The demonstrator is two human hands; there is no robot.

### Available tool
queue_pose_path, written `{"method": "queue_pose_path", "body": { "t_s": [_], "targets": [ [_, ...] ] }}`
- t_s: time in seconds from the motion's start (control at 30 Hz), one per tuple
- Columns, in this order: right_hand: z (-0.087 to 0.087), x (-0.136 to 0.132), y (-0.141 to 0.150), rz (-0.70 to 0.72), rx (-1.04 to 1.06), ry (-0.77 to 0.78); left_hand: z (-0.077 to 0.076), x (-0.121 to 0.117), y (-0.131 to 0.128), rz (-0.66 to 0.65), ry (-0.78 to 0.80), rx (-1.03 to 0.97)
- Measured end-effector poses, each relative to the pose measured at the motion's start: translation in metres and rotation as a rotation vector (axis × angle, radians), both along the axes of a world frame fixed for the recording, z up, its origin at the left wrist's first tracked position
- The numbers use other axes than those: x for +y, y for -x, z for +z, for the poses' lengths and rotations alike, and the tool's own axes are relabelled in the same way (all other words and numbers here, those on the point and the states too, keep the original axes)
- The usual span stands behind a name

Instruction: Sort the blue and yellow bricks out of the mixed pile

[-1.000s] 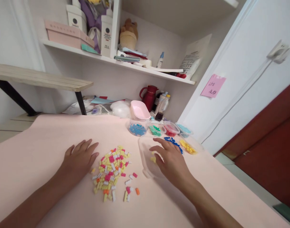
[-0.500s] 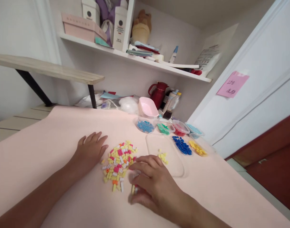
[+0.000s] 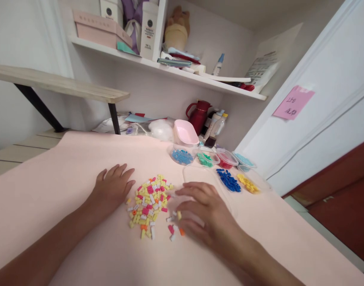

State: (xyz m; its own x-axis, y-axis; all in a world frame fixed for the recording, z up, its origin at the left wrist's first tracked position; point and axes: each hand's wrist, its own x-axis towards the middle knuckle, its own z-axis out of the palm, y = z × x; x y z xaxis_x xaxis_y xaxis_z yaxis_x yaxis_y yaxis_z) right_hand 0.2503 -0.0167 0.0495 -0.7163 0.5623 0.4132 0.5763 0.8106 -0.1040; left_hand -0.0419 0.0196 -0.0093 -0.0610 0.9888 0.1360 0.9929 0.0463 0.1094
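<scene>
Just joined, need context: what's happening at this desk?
A person sits at a pink table with a pile of small coloured bricks. The left hand lies flat beside the pile; the right hand has a yellow brick at its fingertips. Tubs of sorted blue bricks and green bricks stand behind.

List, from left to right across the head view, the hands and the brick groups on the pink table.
Left hand → mixed brick pile → right hand → dark blue bricks → yellow bricks.

Left hand (image 3: 113, 189) flat, palm down, right hand (image 3: 204, 212) curled, fingertips lowered, forearms extended
</scene>
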Motion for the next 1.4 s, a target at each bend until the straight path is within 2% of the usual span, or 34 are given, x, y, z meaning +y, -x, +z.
{"method": "queue_pose_path", "body": {
  "t_s": [0.17, 0.23, 0.3, 0.47, 0.63, 0.73, 0.9, 1.03, 1.17, 1.4],
  "targets": [
    [-0.001, 0.024, -0.037, -0.360, -0.149, -0.119, 0.001, -0.001, -0.002, -0.001, 0.012, 0.012],
    [-0.002, 0.027, -0.042, -0.436, -0.179, -0.180, 0.003, -0.002, -0.003, 0.000, 0.009, 0.003],
    [-0.001, 0.023, -0.036, -0.373, -0.146, -0.201, 0.004, -0.003, -0.004, -0.003, 0.002, 0.000],
    [-0.001, -0.011, 0.008, 0.093, 0.003, -0.015, 0.003, -0.004, -0.003, -0.024, -0.023, -0.023],
    [-0.016, -0.028, 0.040, 0.295, -0.070, 0.048, 0.002, -0.004, -0.003, -0.028, -0.030, -0.020],
    [-0.017, -0.026, 0.039, 0.293, -0.096, 0.062, 0.003, -0.004, -0.003, -0.026, -0.016, -0.019],
    [-0.010, -0.022, 0.024, 0.174, 0.083, 0.140, 0.005, -0.005, -0.003, -0.013, 0.005, -0.023],
    [-0.013, -0.020, 0.020, 0.071, 0.147, 0.196, 0.004, -0.004, -0.004, -0.005, 0.003, -0.023],
    [-0.017, -0.019, 0.024, 0.093, 0.118, 0.244, 0.005, -0.004, -0.005, -0.006, 0.014, -0.001],
    [-0.025, -0.017, 0.023, 0.104, 0.077, 0.227, 0.006, -0.004, -0.005, 0.000, 0.020, 0.009]
  ]
}}
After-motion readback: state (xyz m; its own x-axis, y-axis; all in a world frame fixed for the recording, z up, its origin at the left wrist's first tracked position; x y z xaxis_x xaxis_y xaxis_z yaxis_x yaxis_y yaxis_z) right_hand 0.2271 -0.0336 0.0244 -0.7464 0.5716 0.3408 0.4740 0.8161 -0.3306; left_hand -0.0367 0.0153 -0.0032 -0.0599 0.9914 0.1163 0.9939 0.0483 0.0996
